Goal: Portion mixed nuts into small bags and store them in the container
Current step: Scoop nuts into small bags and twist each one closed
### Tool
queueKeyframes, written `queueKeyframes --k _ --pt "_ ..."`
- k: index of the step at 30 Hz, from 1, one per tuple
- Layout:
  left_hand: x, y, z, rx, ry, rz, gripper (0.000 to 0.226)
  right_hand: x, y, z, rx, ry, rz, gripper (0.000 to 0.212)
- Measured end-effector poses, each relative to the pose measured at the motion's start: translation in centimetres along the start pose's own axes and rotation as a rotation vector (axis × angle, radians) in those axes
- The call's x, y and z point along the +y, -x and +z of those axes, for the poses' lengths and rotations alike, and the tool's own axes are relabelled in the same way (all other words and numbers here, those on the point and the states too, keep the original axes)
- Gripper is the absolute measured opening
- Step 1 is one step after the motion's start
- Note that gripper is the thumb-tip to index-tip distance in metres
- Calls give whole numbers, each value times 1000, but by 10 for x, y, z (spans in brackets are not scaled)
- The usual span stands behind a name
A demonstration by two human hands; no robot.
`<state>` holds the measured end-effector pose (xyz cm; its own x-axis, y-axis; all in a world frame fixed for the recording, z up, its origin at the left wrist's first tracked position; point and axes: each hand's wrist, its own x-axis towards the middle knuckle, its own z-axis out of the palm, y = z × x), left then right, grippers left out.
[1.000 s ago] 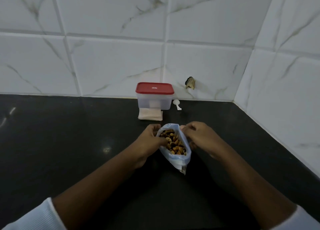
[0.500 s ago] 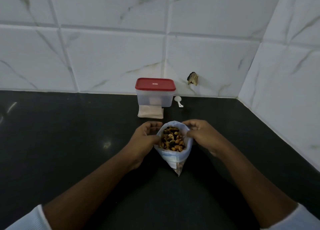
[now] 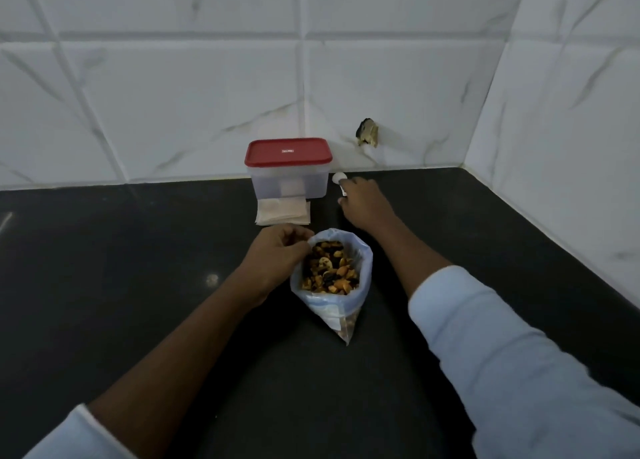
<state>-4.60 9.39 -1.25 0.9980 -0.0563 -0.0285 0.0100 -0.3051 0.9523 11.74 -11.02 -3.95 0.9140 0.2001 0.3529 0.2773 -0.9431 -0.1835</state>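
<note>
Glossy black counter (image 3: 138, 285) — clear plastic bag (image 3: 346, 306).

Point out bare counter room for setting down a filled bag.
Free: black stone counter left of the left hand and red-lidded clear container; also the strip between right sleeve and side wall. Crowded: mid-back, where container, beige bag stack, white scoop, right hand and open plastic bag of nuts cluster.

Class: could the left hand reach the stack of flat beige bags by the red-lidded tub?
Probably yes: the flat beige stack lies just beyond the left hand, nothing between, though that hand grips the clear nut bag.
</note>
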Motion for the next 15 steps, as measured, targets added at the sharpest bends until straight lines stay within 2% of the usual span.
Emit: queueKeyframes --k 4,8,12,15 --pt "1 -1 -6 45 109 -45 21 6 -15 10 69 95 47 29" --pt "-4 -3 -12 40 179 -116 21 6 -14 11 105 131 7 20" --pt "-5 -3 -13 32 129 -85 18 3 -9 1 211 -82 87 21" --pt "-6 -1 -15 50 65 -18 21 -4 4 -20 375 -319 247 22"
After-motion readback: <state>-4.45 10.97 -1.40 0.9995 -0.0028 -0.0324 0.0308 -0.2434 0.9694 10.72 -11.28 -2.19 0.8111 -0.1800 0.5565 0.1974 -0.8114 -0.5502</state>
